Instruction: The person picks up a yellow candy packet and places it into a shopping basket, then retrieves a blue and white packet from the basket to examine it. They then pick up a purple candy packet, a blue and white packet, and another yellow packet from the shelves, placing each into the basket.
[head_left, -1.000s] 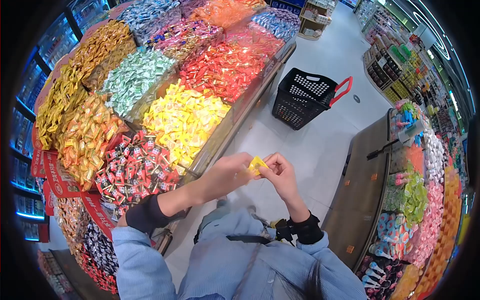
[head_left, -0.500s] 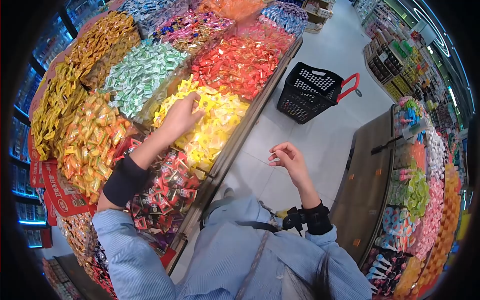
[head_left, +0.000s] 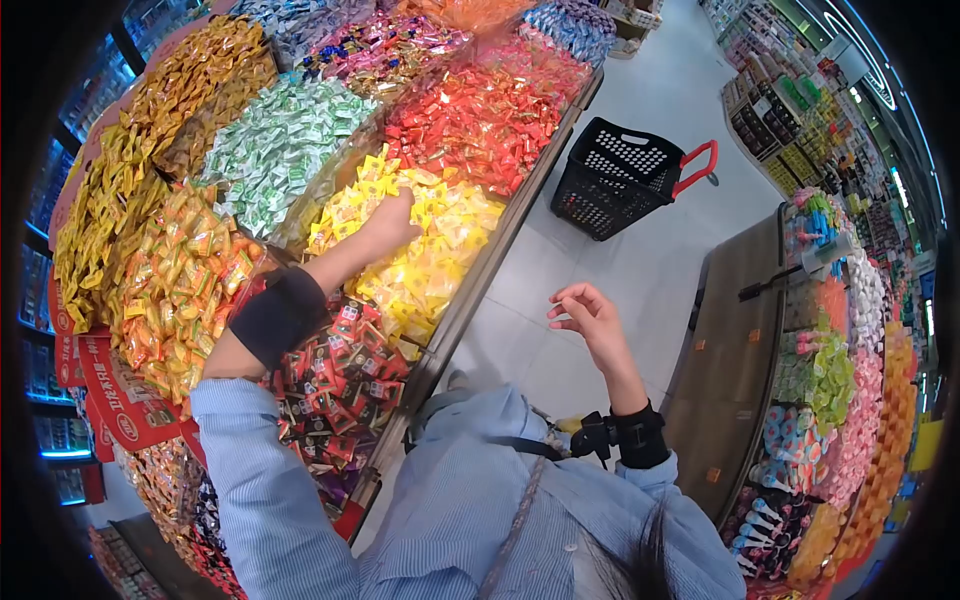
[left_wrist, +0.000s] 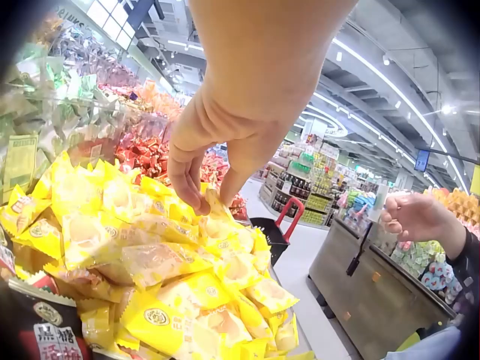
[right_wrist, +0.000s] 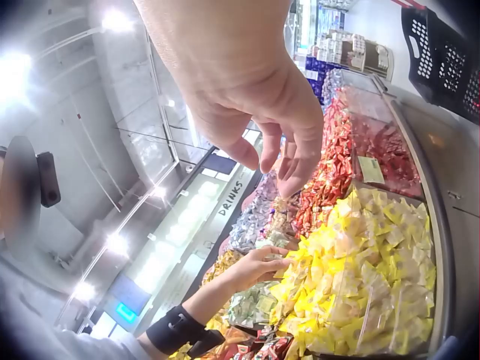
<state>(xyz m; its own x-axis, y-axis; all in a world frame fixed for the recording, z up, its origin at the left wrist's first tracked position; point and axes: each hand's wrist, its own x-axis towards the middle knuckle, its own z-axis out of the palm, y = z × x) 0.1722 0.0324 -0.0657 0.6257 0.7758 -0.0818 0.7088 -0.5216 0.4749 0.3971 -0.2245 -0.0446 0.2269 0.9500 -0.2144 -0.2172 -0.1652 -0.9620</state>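
Note:
Down among the yellow candy packets is my left hand. In the left wrist view, thumb and fingers of that hand pinch a yellow packet at the top of the heap. My right hand hangs over the aisle, fingers loosely curled with nothing visible in them. The right wrist view shows this hand with gaps between its fingers, above the heap in the picture.
Red candies, green-white ones and dark red packets surround the yellow heap. A black basket with a red handle stands on the floor. Brown-sided shelving lines the right.
A second ago both hands held a yellow packet over the aisle. My left hand has since moved to the yellow heap; my right hand, now empty, stays over the aisle.

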